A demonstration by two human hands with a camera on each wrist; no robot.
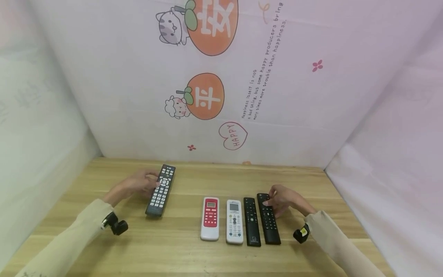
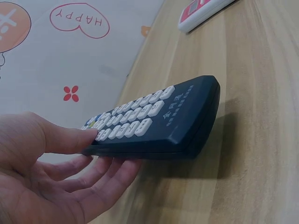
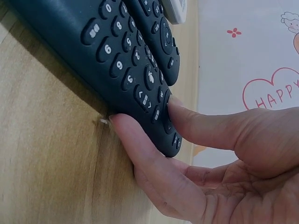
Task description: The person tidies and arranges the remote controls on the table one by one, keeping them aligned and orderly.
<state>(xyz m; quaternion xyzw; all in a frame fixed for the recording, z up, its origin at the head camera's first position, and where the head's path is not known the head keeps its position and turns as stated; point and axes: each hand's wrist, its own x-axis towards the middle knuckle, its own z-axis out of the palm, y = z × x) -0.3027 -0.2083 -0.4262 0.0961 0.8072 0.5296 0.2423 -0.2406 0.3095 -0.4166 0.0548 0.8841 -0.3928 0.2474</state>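
Observation:
My left hand (image 1: 144, 182) grips a dark remote control with white buttons (image 1: 162, 192). In the left wrist view its thumb lies on top and the fingers curl underneath; the remote (image 2: 140, 121) is tilted above the table, casting a shadow. On the right, my right hand (image 1: 282, 198) pinches the far end of a black remote control (image 1: 269, 223). The right wrist view shows the thumb on this remote's (image 3: 135, 70) button face and the fingers along its side. Just left of it lies a second black remote control (image 1: 252, 225), partly hidden in the right wrist view.
A white remote with a small screen (image 1: 235, 227) and a white-and-red remote (image 1: 209, 219) lie left of the black ones on the wooden table (image 1: 155, 246). A printed white cloth (image 1: 287, 138) rises at the table's back edge, and white cloth hangs along both sides.

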